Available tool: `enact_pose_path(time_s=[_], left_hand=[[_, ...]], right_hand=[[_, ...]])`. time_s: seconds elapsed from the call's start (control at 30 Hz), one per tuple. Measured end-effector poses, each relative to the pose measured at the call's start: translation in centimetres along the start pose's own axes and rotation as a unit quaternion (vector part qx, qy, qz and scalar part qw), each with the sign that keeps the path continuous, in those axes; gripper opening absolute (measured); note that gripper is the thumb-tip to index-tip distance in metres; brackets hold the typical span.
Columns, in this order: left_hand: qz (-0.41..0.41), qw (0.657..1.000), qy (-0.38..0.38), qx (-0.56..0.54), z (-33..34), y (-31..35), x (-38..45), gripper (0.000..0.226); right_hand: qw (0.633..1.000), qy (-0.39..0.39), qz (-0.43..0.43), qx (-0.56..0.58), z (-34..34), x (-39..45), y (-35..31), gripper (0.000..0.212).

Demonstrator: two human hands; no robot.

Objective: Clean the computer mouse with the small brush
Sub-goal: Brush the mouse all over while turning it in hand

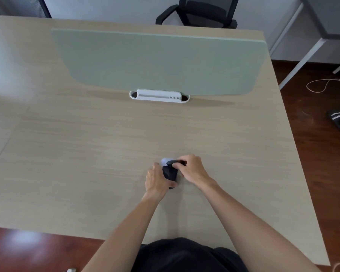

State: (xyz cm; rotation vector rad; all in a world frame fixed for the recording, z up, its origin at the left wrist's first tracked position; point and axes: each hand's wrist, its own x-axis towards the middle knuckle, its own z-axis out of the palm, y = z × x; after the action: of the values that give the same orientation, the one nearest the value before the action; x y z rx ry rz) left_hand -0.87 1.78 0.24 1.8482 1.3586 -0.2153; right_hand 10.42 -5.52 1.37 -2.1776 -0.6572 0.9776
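Note:
A black computer mouse (170,173) lies on the light wooden desk (86,154), near its front middle. My left hand (157,181) grips the mouse from its left side and rear. My right hand (192,169) pinches a small dark brush (174,162) and holds it across the front end of the mouse. The brush has a pale, whitish tip (164,161) that sticks out just past the mouse's front left. Most of the brush handle is hidden inside my fingers.
A pale green divider panel (159,61) stands across the back of the desk, with a white cable port (159,96) at its foot. A black office chair (200,12) sits behind. The desk's right edge drops to a dark wooden floor with cords.

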Motion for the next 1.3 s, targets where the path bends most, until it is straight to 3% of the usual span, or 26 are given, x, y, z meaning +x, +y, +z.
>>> enact_pose_path(time_s=[0.2,0.37,0.5,0.57,0.67,0.83,0.93,1.1,1.3], left_hand=[[0.005,1.0,-0.009,-0.008,0.0,-0.1,0.5,0.059],[0.011,1.0,-0.026,0.0,-0.3,-0.3,0.9,0.045],[0.024,0.999,-0.028,0.009,-0.5,-0.2,1.2,0.042],[0.029,0.999,-0.029,0.014,-0.6,-0.4,1.6,0.041],[0.042,0.998,-0.027,0.024,-0.7,-0.5,2.1,0.043],[0.084,0.995,-0.014,0.059,-0.4,-0.5,2.5,0.024],[0.099,0.993,-0.016,0.058,-0.4,-0.7,2.9,0.027],[0.107,0.992,-0.029,0.061,-0.7,-0.7,3.4,0.03],[0.12,0.988,-0.046,0.083,-1.1,-0.7,3.8,0.028]], right_hand=[[0.999,-0.025,0.005,-0.03,-1.8,-0.3,0.6,0.015],[0.999,0.035,-0.012,0.028,-1.9,0.4,0.0,0.015],[0.999,-0.017,-0.004,-0.037,-1.3,0.5,0.0,0.022],[0.998,-0.006,0.016,-0.066,-1.7,0.5,0.6,0.028],[0.996,0.021,0.035,-0.082,-2.6,0.8,0.9,0.021],[0.999,0.036,0.005,0.012,-1.8,0.9,0.7,0.019],[1.0,-0.008,0.006,-0.006,-1.2,0.3,1.6,0.022],[0.998,-0.016,0.028,-0.054,-2.5,-0.6,2.5,0.029],[0.998,0.034,-0.026,0.051,-2.7,-0.5,1.0,0.019]])
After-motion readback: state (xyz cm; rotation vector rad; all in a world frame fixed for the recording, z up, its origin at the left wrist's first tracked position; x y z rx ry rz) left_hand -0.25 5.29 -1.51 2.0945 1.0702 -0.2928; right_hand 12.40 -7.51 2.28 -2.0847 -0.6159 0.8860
